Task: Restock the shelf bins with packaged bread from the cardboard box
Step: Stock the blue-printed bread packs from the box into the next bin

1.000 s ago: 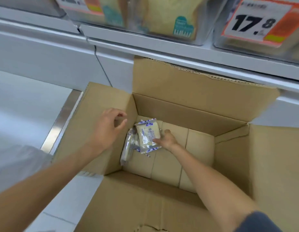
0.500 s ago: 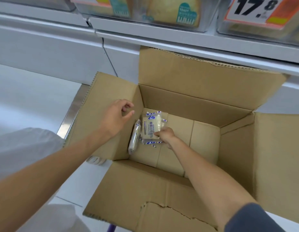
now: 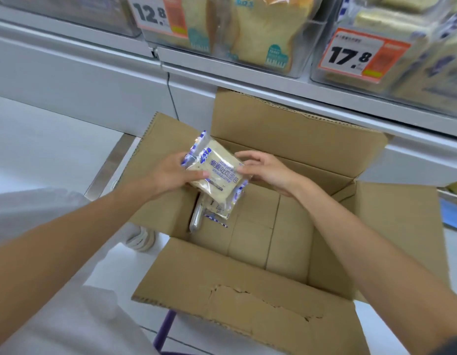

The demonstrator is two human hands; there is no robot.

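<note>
- Both hands were on it: the left hand (image 3: pixel 169 175) and the right hand (image 3: pixel 266 170) held a flat clear-plastic packet of pale sliced bread with blue print (image 3: pixel 217 172) between them, just above the open brown cardboard box (image 3: pixel 286 129).
- The left fingers were curled under the packet's near side with the thumb laid on top, and the right fingers (image 3: pixel 248 156) pinched its right edge. Both hands were gripping, neither one slack.
- It looked light and soft. A squeeze across the middle would likely crush the slices, so the edges and sealed ends seemed the safer hold.
- The film was glossy and probably slippery, so a flat palm underneath would steady it.
- A few spare packets (image 3: pixel 209 213) lay by the box's left wall, one stood on edge.
- Overhead sat the clear plastic shelf bins (image 3: pixel 301 55) of bagged loaves, with an orange-and-white price tag (image 3: pixel 355 55) reading 17.8. By my guess, the packet was headed up there.
</note>
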